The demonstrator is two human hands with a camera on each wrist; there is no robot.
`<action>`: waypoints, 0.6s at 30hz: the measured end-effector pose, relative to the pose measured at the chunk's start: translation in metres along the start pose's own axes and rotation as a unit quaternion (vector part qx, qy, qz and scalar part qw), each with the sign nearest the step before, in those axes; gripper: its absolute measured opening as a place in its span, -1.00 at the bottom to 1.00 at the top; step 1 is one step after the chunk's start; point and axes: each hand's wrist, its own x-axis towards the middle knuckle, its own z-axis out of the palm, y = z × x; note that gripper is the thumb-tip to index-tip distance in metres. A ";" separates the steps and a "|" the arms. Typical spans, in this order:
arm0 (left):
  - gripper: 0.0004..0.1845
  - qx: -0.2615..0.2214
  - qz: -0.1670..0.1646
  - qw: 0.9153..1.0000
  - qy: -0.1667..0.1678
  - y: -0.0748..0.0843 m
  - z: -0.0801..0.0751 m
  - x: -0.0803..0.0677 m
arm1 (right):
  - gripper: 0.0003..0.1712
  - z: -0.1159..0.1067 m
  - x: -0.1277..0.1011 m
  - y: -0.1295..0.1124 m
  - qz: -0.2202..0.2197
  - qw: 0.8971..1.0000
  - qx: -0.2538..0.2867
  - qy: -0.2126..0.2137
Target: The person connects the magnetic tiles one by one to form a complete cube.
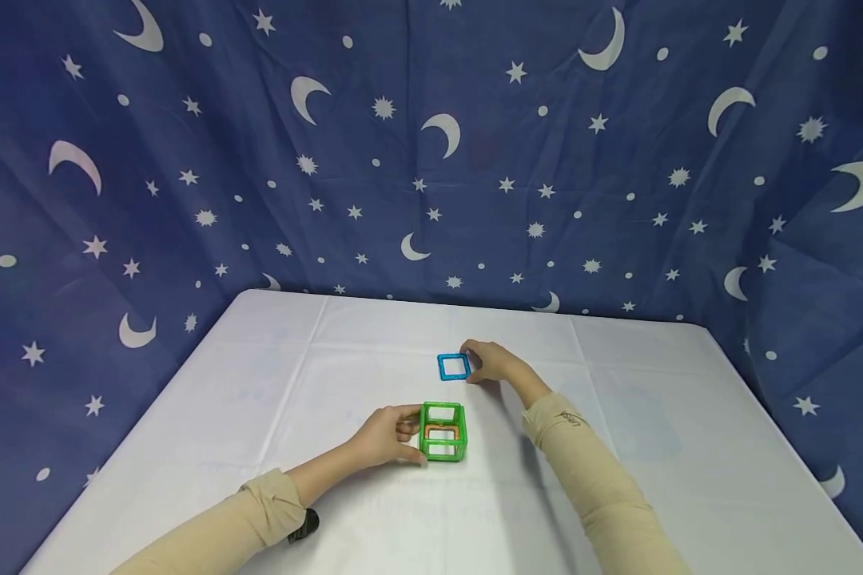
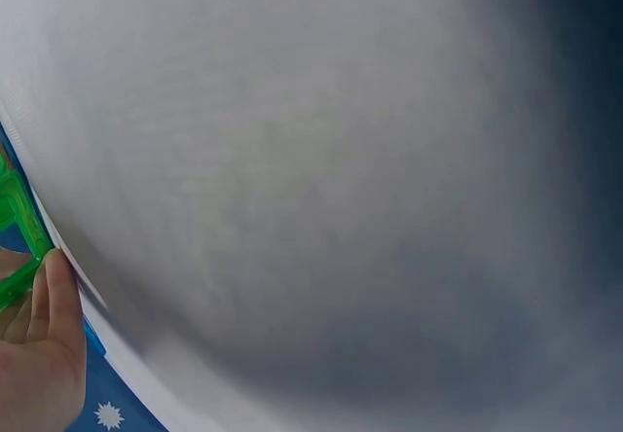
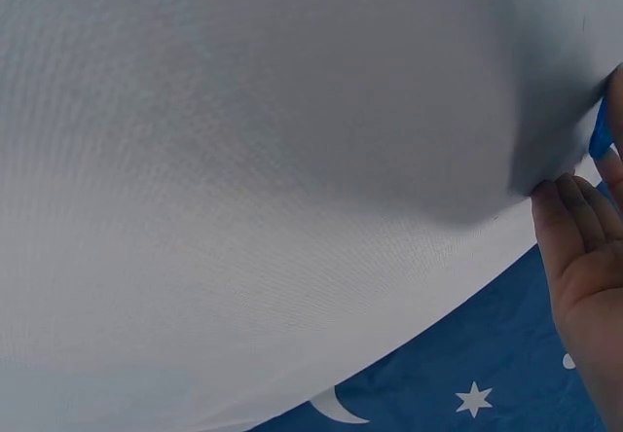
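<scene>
My left hand [image 1: 387,435] grips a cube [image 1: 463,431] of green see-through magnetic tile frames by its left side, thumb at the near corner and fingers toward the far one. An orange square frame [image 1: 442,427] shows through the cube. Part of the green cube [image 2: 27,213] is at the left edge of the left wrist view. Farther back, my right hand [image 1: 495,363] pinches the right edge of a blue square magnetic tile [image 1: 454,366], which lies low over the table. In the right wrist view only a sliver of the blue tile [image 3: 601,132] shows between thumb and fingers.
A white cloth covers the table [image 1: 374,343]. Behind and at both sides hangs a dark blue curtain [image 1: 475,160] with moons and stars. A small black device [image 1: 305,525] shows under the left sleeve.
</scene>
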 end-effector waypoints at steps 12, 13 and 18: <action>-0.17 -0.061 0.007 0.998 0.006 0.002 -0.002 0.005 | -0.36 0.003 0.000 0.010 -0.037 0.999 0.027 0.024; -0.16 -0.060 0.006 0.998 0.006 0.002 -0.002 0.005 | -0.35 0.003 -0.001 0.011 -0.039 0.999 0.024 0.024; -0.17 -0.045 0.007 0.999 0.003 0.004 0.002 0.008 | -0.35 0.000 -0.013 0.015 -0.059 0.997 0.024 0.044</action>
